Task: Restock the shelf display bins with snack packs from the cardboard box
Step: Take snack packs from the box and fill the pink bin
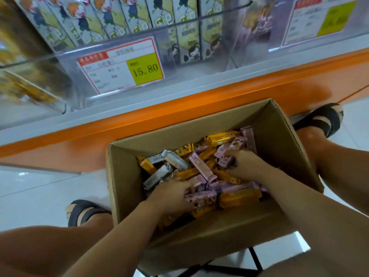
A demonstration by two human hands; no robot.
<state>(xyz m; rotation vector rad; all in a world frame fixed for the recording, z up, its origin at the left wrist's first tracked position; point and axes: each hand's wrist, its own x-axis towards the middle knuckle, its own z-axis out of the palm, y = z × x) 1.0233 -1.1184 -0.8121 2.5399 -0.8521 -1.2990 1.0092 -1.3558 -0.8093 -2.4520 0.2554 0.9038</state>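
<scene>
An open cardboard box sits on the floor between my feet, holding a loose heap of pink, yellow and white snack packs. Both my hands are down inside it. My left hand is closed over pink packs at the near side of the heap. My right hand grips a pink pack near the box's right side. Above, clear display bins on the shelf hold upright cartoon-printed snack boxes.
A price tag reading 15.80 hangs on the middle bin's front. An orange shelf base runs just behind the box. My sandalled feet flank the box on a white tiled floor. A black frame shows under the box's near end.
</scene>
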